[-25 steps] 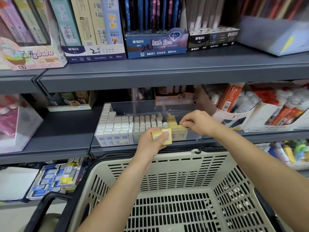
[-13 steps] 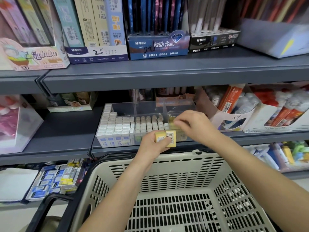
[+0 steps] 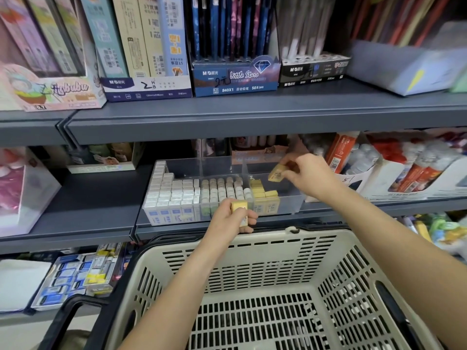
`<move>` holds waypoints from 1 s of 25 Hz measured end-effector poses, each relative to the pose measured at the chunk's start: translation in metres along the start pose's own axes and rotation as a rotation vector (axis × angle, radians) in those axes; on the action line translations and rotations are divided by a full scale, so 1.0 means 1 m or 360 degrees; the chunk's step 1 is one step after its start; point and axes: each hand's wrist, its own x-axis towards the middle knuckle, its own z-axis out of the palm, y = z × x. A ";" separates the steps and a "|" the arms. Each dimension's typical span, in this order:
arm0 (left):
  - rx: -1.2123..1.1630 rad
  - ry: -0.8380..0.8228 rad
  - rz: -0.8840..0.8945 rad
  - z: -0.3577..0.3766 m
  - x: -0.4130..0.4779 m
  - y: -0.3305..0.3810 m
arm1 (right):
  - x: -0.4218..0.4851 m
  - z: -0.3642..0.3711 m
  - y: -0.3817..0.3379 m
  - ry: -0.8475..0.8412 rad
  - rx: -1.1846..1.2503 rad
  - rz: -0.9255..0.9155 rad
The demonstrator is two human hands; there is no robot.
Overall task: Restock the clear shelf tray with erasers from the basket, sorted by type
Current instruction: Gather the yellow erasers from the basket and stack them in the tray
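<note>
A clear shelf tray point(image 3: 290, 205) stands on the middle shelf with three compartments: white erasers point(image 3: 171, 193) at left, pale round-topped erasers point(image 3: 222, 189) in the middle, yellow erasers point(image 3: 261, 192) at right. My left hand point(image 3: 230, 219) grips a small stack of yellow erasers point(image 3: 239, 210) in front of the tray's front wall. My right hand point(image 3: 307, 174) pinches one yellow eraser point(image 3: 276, 174) above the right compartment. The beige basket point(image 3: 265, 248) sits below, its slotted floor bare where visible.
A grey shelf edge point(image 3: 227, 122) hangs just above the tray. Glue bottles in cartons point(image 3: 404, 173) stand right of the tray; a boxed pink item point(image 3: 22, 190) is at left. Boxes of erasers point(image 3: 75, 276) lie on the lower shelf. The basket's black handle point(image 3: 68, 317) lies at bottom left.
My right hand has lifted from the tray's front right corner, taken a yellow eraser and moved it up and right over the right compartment. My left hand stayed near the tray front.
</note>
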 end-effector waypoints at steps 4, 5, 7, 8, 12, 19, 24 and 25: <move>0.0024 -0.0028 0.0068 0.002 -0.003 0.001 | 0.008 0.024 0.002 -0.0282 -0.0105 -0.0029; 0.0023 -0.0016 0.0087 0.002 -0.003 0.001 | 0.009 0.030 0.003 -0.0344 -0.0079 -0.0034; 0.0025 0.0001 0.0093 0.002 -0.003 0.001 | 0.012 0.038 0.005 -0.0438 -0.0097 -0.0063; 0.0029 -0.0001 0.0084 0.003 -0.003 0.002 | 0.013 0.041 0.006 -0.0471 -0.0124 -0.0077; 0.0079 0.0014 0.0075 0.004 -0.004 0.000 | 0.010 0.040 0.005 -0.0493 -0.0271 -0.0152; 0.0091 0.0041 0.0169 0.009 -0.009 0.004 | -0.041 0.033 -0.028 -0.0227 0.0316 -0.0360; 0.0648 0.0384 0.0606 -0.011 -0.017 0.021 | -0.029 0.005 -0.016 -0.0144 0.0683 -0.0086; 0.0806 0.0522 0.0697 -0.020 -0.017 0.024 | -0.022 0.000 -0.011 -0.0073 0.0570 -0.0029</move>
